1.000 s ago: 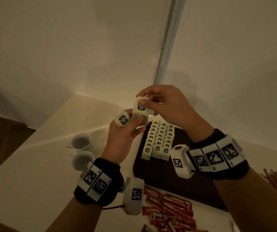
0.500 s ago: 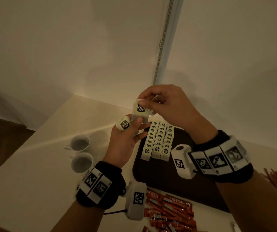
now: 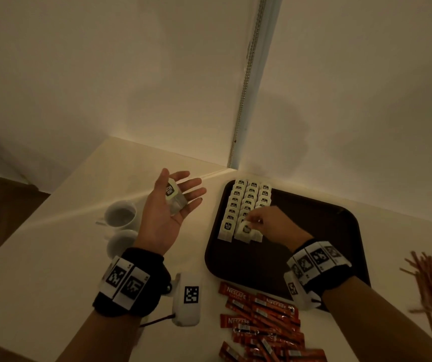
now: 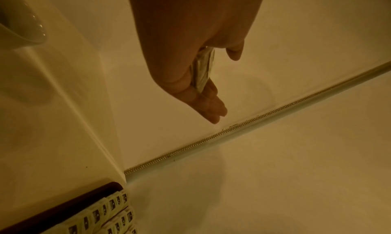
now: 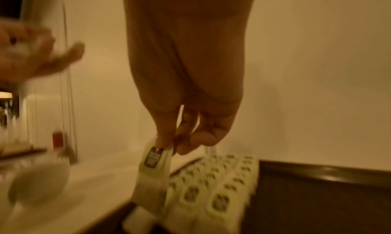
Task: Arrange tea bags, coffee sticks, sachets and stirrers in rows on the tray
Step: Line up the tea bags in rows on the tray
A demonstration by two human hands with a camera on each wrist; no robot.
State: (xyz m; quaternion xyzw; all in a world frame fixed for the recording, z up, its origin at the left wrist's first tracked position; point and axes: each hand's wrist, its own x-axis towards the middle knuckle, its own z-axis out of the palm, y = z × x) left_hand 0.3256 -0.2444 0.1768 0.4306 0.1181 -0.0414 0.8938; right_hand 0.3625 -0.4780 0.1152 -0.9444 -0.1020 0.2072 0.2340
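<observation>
Right hand pinches tea bag over tray

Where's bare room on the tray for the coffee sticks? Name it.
Bare: the tray right of the tea bag rows and its near strip toward the coffee sticks. Crowded: the far-left corner, where the right hand places a tea bag.

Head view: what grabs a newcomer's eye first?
The dark brown plastic tray with three neat rows of pale tea bags in its far left corner, where the right hand pinches one more pale tea bag at the near end of the rows. Left of the tray, the left hand lies palm up with a spare tea bag on its straight fingers. Red Nescafe coffee sticks lie heaped on the table before the tray.
</observation>
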